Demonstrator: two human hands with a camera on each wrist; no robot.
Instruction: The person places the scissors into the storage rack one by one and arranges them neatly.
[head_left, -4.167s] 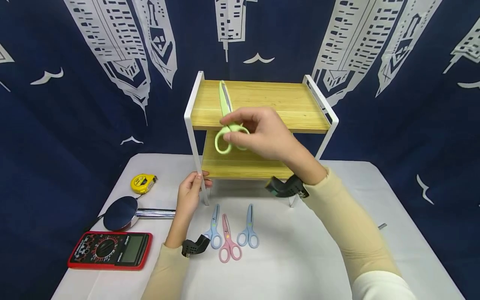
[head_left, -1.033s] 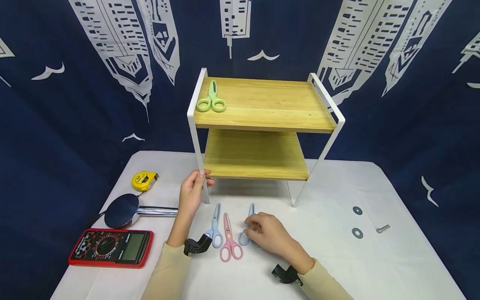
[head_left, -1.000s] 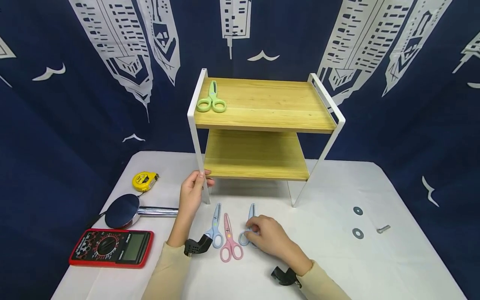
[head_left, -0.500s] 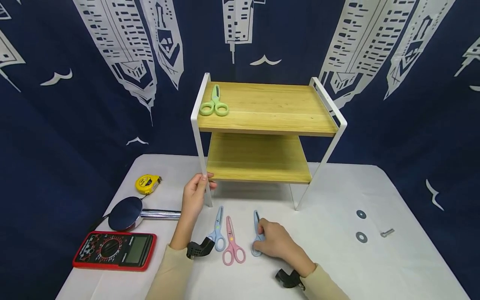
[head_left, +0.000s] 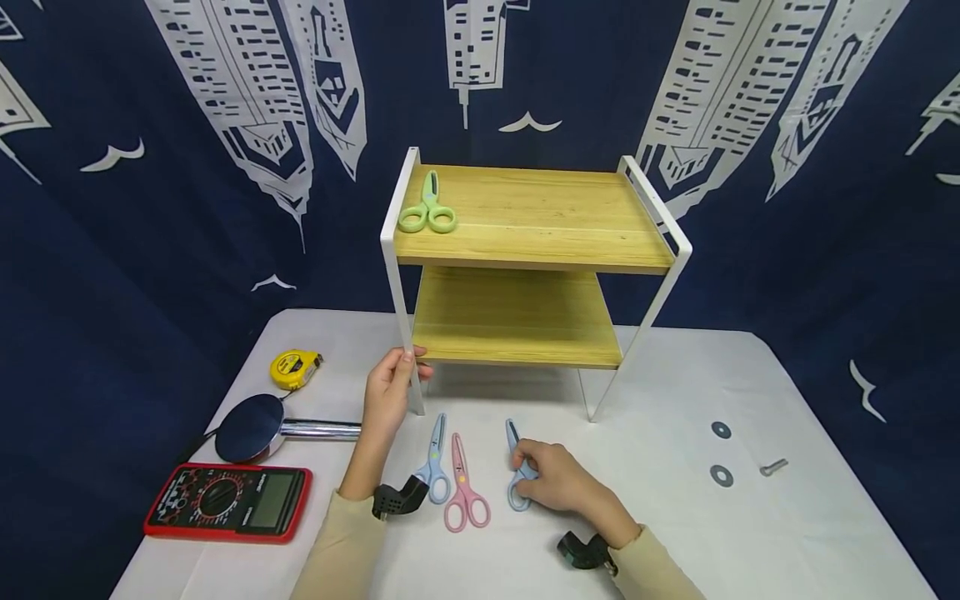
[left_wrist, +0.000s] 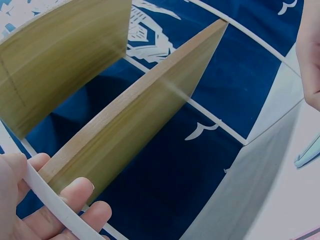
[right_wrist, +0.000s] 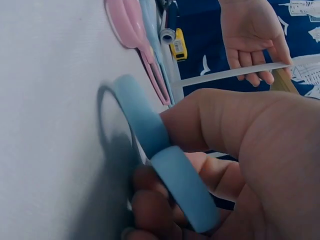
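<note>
My left hand [head_left: 387,392] grips the white front left leg of the two-tier wooden shelf [head_left: 540,225], thumb on one side and fingers behind. In the left wrist view its fingers [left_wrist: 80,192] curl past the white frame beside the lower board. Low over the white table, my right hand [head_left: 558,477] pinches the rightmost blue scissors [head_left: 513,433] near the pivot. The right wrist view shows their handle loops [right_wrist: 185,187] between thumb and fingers. To their left lie pink scissors [head_left: 460,467] and other blue scissors [head_left: 436,450]. Green scissors [head_left: 430,208] rest on the top board's left end.
On the left are a yellow tape measure [head_left: 296,367], a round dark-faced object with a chrome handle [head_left: 251,428] and a red multimeter [head_left: 228,502]. Two washers [head_left: 722,476] and a small bolt [head_left: 773,467] lie at right. A patterned blue cloth [head_left: 150,250] hangs behind.
The green scissors went from my right hand onto the top board. That hand came down to the rightmost blue scissors and took hold; they have turned slightly. My left hand stayed on the leg.
</note>
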